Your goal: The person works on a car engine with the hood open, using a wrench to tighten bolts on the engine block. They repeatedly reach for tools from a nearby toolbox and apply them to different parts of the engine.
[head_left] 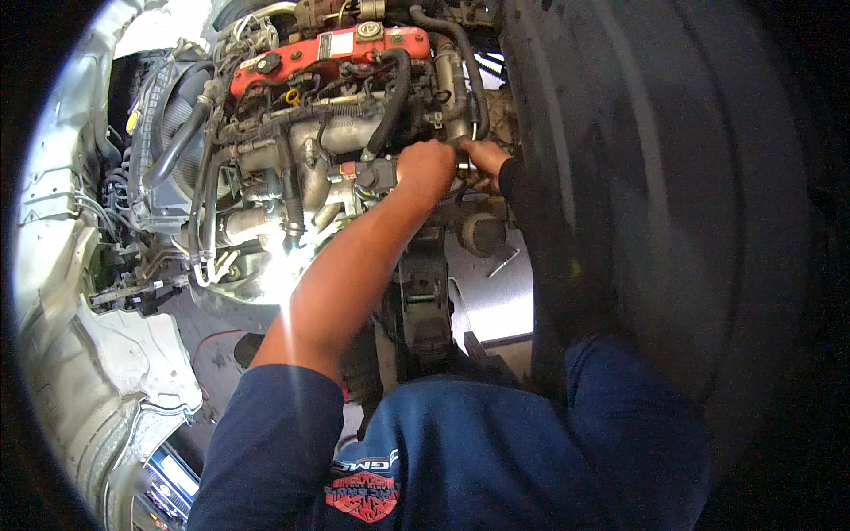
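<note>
Two hands, a bare left hand (426,168) and a bare right hand (487,159), meet side by side at the far-right end of an exposed engine topped by a red metal valve cover (329,51). Between them, low among the fittings, sits a small, bright silver metal part (463,166), partly covered by the fingers. The left hand is curled into a fist, its back turned up; what it grips, if anything, cannot be told. The right hand, reaching out of a black sleeve (509,179), bends its fingers in beside the same part, and whether they pinch it is hidden too. A long black rubber hose (479,84) drops toward the pair, near a thin, pale metal tube (474,131).

From where I stand, the tight quarters look like the chief hazard: a sudden slip under force could drive knuckles into the hard metal around them, and a careless pull might kink the tube or strain the hose. Anything small let go here could fall past the dark, rounded component (482,234) below and be hard to recover. Farther down, a slim silver rod-shaped tool (505,263) lies loose on a flat, pale surface (503,305), where a knock might send it rolling. A glaring white light (282,274) beside the left forearm could dazzle the worker and mask a poor grip.
</note>
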The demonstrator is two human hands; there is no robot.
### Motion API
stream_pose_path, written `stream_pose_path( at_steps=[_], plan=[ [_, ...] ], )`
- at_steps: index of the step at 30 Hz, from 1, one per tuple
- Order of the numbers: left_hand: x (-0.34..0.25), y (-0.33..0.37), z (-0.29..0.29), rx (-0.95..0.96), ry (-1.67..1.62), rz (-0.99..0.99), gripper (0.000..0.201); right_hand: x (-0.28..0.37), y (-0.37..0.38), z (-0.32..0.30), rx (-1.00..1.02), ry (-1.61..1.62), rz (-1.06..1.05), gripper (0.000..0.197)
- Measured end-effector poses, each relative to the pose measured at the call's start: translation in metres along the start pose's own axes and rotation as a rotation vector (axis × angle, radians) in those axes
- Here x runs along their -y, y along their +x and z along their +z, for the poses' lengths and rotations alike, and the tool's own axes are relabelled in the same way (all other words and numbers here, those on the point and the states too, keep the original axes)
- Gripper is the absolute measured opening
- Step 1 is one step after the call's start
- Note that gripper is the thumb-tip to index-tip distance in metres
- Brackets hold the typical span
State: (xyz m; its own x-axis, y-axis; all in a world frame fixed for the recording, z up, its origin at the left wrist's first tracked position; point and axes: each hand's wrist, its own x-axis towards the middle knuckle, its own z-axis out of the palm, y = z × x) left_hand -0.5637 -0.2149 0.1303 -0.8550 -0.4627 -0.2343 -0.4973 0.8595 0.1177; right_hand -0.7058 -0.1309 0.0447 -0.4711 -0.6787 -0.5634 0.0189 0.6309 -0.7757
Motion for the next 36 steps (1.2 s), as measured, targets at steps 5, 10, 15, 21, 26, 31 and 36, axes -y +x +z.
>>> stream_pose_path(
  at_steps=[5,10,15,21,26,31,36],
  plan=[
    [0.003,0.003,0.004,-0.023,-0.099,-0.027,0.017,-0.007,-0.030,-0.007,-0.094,-0.441,-0.821,0.041],
    [0.003,0.002,0.005,-0.015,-0.108,-0.025,0.018,-0.006,-0.021,0.003,-0.239,-0.281,-0.723,0.041],
    [0.002,0.005,0.008,0.049,-0.133,-0.066,0.020,-0.001,0.023,-0.016,0.079,-0.842,-0.681,0.043],
    [0.003,0.011,0.024,0.044,-0.183,-0.072,0.022,-0.042,-0.006,0.003,-0.024,-0.234,-0.678,0.047],
    [0.002,0.009,0.030,-0.037,-0.183,-0.059,0.019,-0.014,0.022,-0.007,0.134,0.156,0.329,0.042],
    [0.001,0.009,0.024,-0.012,-0.170,-0.089,0.017,-0.049,0.014,-0.013,0.026,-0.574,-0.719,0.053],
    [0.001,0.009,0.022,0.063,-0.144,-0.084,0.021,-0.072,0.036,-0.005,-0.067,-0.257,-0.494,0.044]
  ],
)
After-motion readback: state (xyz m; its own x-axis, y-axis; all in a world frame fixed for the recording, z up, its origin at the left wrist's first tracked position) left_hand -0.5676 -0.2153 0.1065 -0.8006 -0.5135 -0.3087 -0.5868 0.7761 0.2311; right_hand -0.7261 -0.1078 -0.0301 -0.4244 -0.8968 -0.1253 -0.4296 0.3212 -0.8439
